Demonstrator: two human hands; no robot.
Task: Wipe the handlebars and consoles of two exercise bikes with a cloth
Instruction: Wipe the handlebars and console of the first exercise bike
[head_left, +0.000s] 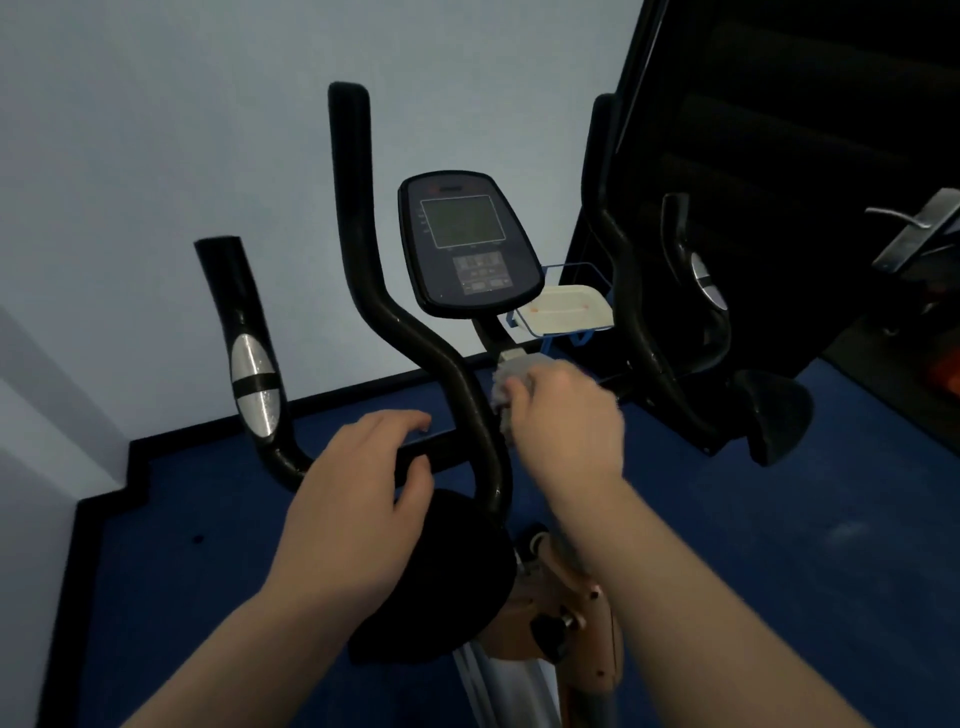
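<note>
An exercise bike stands in front of me with black handlebars (363, 249) and a dark console (467, 241) with a grey screen. My right hand (566, 415) grips a grey cloth (506, 384), bunched against the middle of the handlebar just below the console stem. My left hand (358, 478) rests on the horizontal bar (441, 449), fingers curled over it. The left grip (252, 364) carries a silver pulse sensor, as does the right grip (704, 280). Most of the cloth is hidden by my right hand.
A white tray in a blue wire holder (566, 309) sits behind the console. A dark door with a metal handle (914, 228) stands at the right. Below are the black flywheel cover (436, 587), the orange frame (571, 597) and blue floor (779, 545). A pale wall lies behind.
</note>
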